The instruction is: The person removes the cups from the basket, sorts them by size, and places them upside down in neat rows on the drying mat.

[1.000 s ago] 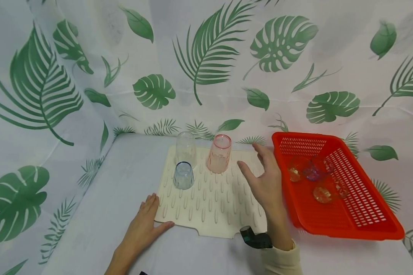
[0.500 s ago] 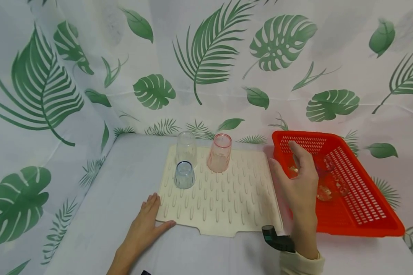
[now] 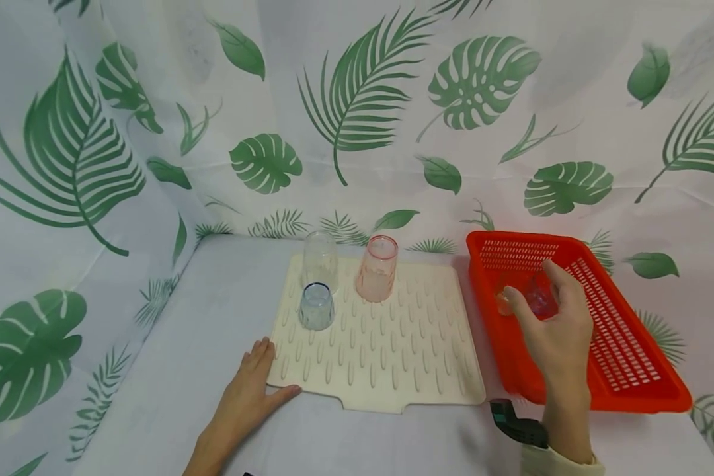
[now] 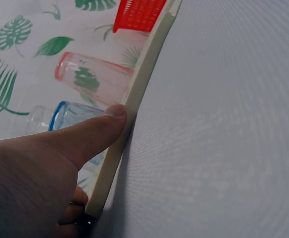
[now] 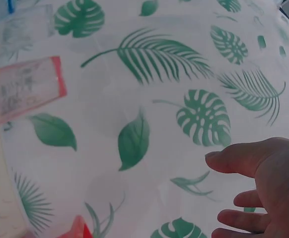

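Note:
My left hand [image 3: 246, 387] lies at the front left corner of a cream ribbed drying mat [image 3: 393, 370], fingers stretched along its side and thumb on its front edge. Over the red plastic basket [image 3: 514, 373] hovers my right hand [image 3: 556, 330], thumb and fingers spread apart with nothing between them. Inside the basket are clear glass pieces [image 3: 503, 303] and a purple-tinted glass [image 3: 538, 301], partly hidden by that hand. On the mat stand a tall clear glass [image 3: 320, 254], a tall pink-rimmed glass [image 3: 377, 274] and a short blue-rimmed glass [image 3: 317, 309].
The basket stands just right of the mat, its slotted walls rising above the table. A white leaf-patterned sheet [image 3: 369, 178] hangs behind and at the sides. Pale cloth [image 3: 214, 297] covers the table left of the mat.
My right hand has moved right, from above the mat's right side to over the basket, staying spread. My left hand and the three glasses on the mat have not moved.

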Demonstrator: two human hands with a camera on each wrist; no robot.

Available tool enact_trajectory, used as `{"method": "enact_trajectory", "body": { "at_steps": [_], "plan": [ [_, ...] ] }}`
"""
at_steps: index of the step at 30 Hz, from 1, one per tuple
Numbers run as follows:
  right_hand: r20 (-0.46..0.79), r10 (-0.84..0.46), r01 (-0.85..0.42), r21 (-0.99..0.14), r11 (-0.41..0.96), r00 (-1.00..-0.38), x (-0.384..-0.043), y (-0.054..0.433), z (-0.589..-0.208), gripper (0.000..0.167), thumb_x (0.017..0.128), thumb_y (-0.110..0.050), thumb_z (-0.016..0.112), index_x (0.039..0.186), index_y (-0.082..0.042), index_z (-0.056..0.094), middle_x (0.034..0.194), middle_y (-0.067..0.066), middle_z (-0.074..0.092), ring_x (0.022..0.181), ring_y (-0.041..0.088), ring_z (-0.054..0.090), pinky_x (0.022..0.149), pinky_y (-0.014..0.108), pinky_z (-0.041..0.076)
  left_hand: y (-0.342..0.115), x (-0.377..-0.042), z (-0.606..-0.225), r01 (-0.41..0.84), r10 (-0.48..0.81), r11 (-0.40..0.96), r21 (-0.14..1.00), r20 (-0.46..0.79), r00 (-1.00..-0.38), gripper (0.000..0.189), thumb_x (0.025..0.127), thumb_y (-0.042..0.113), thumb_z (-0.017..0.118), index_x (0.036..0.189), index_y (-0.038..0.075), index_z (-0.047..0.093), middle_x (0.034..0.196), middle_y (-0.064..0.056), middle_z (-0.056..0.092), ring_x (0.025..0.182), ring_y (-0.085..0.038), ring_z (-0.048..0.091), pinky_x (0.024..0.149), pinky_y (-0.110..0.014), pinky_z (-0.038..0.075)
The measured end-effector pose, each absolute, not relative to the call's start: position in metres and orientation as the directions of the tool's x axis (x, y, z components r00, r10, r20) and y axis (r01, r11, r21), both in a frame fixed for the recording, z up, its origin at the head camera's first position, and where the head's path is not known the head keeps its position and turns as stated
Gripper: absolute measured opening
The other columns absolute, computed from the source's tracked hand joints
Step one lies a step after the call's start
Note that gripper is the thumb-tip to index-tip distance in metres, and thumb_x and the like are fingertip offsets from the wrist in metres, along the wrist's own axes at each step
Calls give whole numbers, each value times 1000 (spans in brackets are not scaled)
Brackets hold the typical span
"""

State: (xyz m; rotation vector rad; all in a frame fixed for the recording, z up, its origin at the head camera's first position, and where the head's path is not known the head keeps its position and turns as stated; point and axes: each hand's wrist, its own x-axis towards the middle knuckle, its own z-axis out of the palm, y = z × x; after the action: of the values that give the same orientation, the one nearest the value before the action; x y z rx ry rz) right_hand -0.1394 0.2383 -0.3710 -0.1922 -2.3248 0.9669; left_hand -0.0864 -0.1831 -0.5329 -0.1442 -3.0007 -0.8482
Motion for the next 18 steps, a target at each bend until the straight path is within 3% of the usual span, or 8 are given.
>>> {"method": "enact_trajectory", "body": {
  "at_steps": [10, 18],
  "plan": [
    [314, 497, 119, -740, 662, -809, -149, 271, -380, 75, 90, -29, 74, 155, -29, 36, 160, -3, 41, 141, 27, 43, 109, 61, 44, -182, -85, -532, 85, 78, 844, 529, 34, -996, 103, 83, 62, 72, 150, -8, 36, 160, -26, 32, 151, -41, 27, 124, -55, 25],
    [141, 544, 261, -761, 594, -827, -159, 300, -397, 82, 92, -35, 69, 160, -29, 24, 166, 0, 29, 148, 32, 33, 112, 64, 40, -183, -86, -533, 95, 83, 847, 523, 46, -995, 103, 83, 62, 72, 150, -8, 37, 160, -26, 33, 151, -41, 27, 124, -55, 25]
  ]
}}
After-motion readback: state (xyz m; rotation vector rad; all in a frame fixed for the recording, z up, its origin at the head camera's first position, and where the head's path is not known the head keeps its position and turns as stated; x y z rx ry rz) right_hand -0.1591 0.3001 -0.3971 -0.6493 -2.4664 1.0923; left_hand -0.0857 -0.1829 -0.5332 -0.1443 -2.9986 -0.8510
